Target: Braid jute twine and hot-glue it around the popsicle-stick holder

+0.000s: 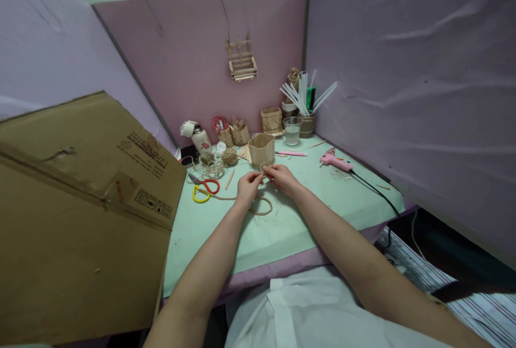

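Observation:
My left hand [249, 186] and my right hand [281, 178] meet over the middle of the table, fingertips pinched close together on a brown twine cord [264, 207]. The cord loops on the table below my hands, and a length of it runs left toward the scissors [205, 187], which have red and yellow handles. Just behind my fingers stands a wooden-stick container [261, 150] with upright walls. A single flat craft stick [229, 179] lies to the left of my left hand. The exact grip at the fingertips is too small to make out.
A pink glue gun [337, 162] with a black cable lies at right. Behind are twine balls [229, 157], a plastic cup [292, 131], glue sticks [296, 95] in a holder, a bottle [200, 138] and a pink-handled tool [293, 153]. A large cardboard sheet [88, 219] borders the left.

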`<action>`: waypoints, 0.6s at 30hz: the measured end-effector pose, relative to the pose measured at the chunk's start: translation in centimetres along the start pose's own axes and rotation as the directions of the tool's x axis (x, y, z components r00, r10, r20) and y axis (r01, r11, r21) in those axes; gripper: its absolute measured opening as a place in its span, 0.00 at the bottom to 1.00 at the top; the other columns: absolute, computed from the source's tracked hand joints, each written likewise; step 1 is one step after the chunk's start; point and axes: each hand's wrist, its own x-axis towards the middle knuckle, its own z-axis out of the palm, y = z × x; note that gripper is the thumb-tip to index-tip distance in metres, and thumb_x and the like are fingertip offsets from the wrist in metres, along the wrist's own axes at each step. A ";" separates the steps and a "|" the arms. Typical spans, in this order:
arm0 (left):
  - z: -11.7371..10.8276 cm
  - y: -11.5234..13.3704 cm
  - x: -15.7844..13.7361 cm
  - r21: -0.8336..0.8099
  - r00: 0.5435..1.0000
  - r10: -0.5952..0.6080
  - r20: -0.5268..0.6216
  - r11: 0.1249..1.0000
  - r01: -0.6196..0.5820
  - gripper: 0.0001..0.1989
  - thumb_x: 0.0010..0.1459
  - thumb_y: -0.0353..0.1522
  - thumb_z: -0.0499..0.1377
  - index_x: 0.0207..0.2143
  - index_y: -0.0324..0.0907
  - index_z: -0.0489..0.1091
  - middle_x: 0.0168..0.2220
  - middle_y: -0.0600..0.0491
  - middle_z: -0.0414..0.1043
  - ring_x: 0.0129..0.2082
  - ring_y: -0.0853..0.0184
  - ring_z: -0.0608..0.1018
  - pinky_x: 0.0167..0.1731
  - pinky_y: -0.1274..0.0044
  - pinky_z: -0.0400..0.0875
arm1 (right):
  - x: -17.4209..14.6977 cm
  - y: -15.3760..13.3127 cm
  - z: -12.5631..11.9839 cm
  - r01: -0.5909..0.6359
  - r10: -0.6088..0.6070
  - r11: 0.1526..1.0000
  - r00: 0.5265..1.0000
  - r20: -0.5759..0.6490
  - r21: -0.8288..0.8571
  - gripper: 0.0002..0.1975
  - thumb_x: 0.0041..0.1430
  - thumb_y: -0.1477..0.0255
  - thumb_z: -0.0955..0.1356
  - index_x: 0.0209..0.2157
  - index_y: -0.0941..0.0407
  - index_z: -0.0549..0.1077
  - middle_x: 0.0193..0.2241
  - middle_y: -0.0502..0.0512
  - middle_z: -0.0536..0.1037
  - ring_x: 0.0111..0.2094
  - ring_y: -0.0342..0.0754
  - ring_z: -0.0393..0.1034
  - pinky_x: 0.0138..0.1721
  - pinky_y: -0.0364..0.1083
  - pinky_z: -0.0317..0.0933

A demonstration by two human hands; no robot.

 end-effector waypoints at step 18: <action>-0.4 -0.7 0.2 0.147 0.995 0.077 -0.068 0.987 -0.066 0.11 0.51 0.38 0.60 0.27 0.40 0.75 0.23 0.55 0.71 0.25 0.69 0.70 0.29 0.78 0.62 | 0.0 0.1 -0.1 0.044 -0.042 0.998 0.998 0.054 -0.037 0.18 0.45 0.55 0.71 0.25 0.56 0.71 0.18 0.46 0.65 0.22 0.41 0.57 0.24 0.42 0.50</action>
